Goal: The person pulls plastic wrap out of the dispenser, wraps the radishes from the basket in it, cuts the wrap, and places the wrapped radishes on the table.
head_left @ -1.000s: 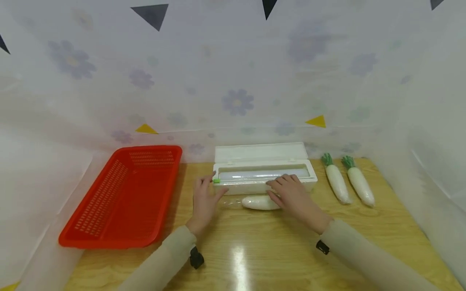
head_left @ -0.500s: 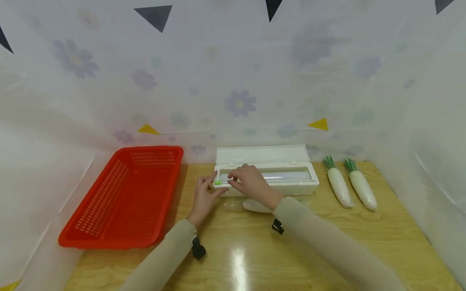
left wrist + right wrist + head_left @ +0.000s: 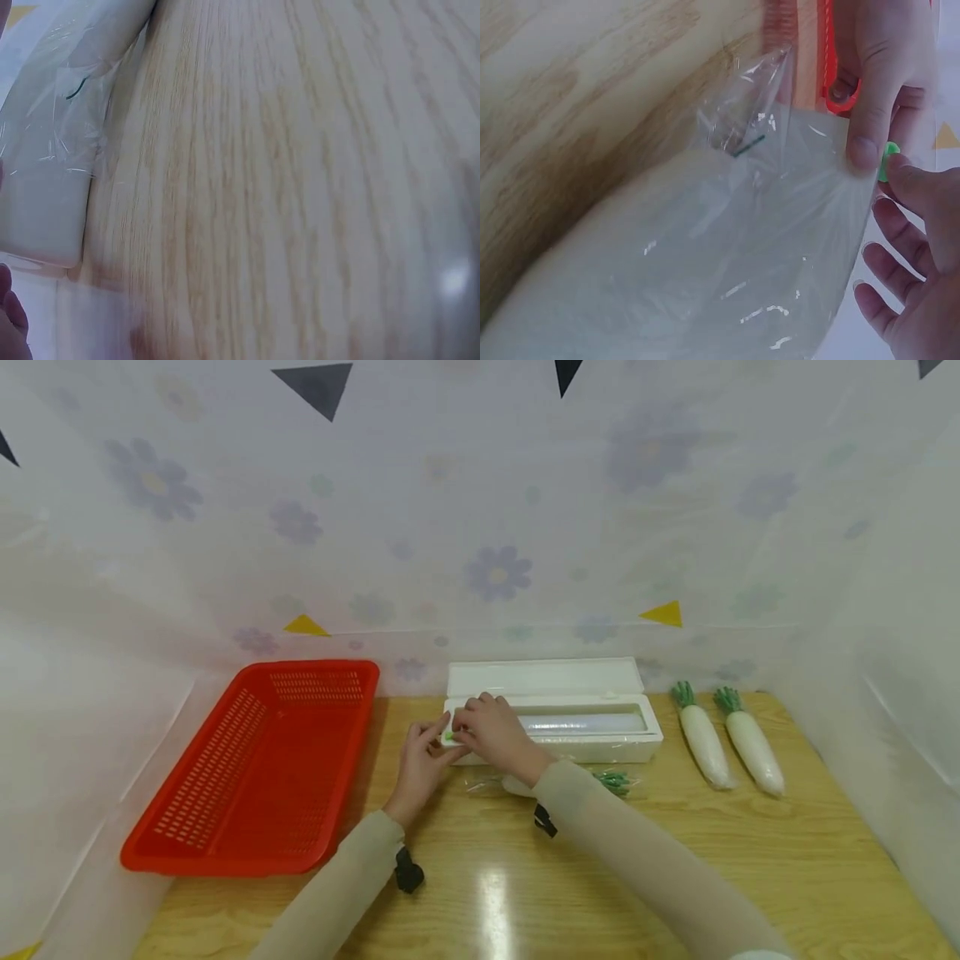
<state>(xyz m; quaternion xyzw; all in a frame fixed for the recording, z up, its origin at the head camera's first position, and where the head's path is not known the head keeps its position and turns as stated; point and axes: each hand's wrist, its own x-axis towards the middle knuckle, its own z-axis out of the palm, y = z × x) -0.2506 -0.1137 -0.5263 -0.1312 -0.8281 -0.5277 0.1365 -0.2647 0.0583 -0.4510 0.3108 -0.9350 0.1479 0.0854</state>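
A long white cling film dispenser (image 3: pixel 600 748) lies with its lid raised and a film roll (image 3: pixel 585 723) inside. My left hand (image 3: pixel 422 770) grips its left end, thumb on the front wall. My right hand (image 3: pixel 491 733) pinches the small green slide cutter (image 3: pixel 889 160) at that same end, its thumb tip against it in the right wrist view. Clear film (image 3: pixel 769 247) hangs down the dispenser's front. Close in front lies a white radish (image 3: pixel 516 786) under film, its green leaves to the right and its middle hidden by my right forearm.
A red plastic basket (image 3: pixel 330 827) stands on the left of the wooden table (image 3: pixel 585 893). Two more white radishes, one inner (image 3: pixel 705 745) and one outer (image 3: pixel 753 752), lie on the right. A flower-print sheet (image 3: pixel 495 527) hangs right behind the dispenser.
My right hand has moved left along the dispenser from above the radish to the green slide cutter. The radish's leaves have come into view. The left hand stays at the left end.
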